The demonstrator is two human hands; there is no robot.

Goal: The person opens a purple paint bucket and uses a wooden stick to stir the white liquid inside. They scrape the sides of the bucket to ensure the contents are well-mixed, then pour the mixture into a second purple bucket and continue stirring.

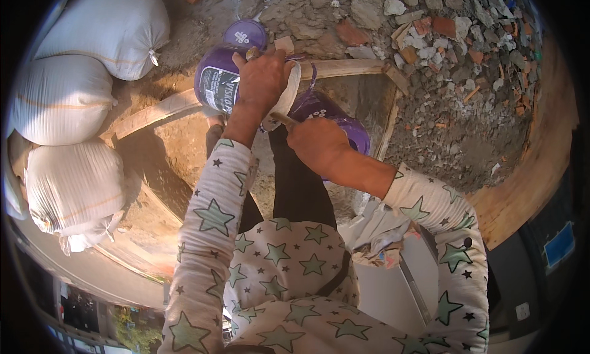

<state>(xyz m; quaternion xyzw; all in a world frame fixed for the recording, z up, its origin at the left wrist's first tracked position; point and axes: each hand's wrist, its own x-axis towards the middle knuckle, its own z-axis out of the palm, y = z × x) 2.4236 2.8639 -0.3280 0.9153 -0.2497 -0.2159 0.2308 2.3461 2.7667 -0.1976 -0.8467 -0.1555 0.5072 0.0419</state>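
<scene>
My left hand [261, 86] is closed over a purple labelled bucket [215, 83], beside a pale whitish piece [286, 96]; what its fingers grip is partly hidden. My right hand [316, 145] is closed on a short wooden handle [283, 118], whose tip reaches toward the pale piece below my left hand. A second purple bucket [351, 131] lies tilted behind my right hand, partly hidden by it. A round purple piece like a lid [243, 34] shows above the first bucket. Thin purple strands hang beside the pale piece.
Full white sacks [80, 182] are piled on the left. Wooden planks [153, 108] cross behind the buckets. Broken brick and rubble [467, 77] cover the right and back. Crumpled paper or bags [381, 234] lie below my right forearm. My dark-clad legs [295, 197] are beneath my hands.
</scene>
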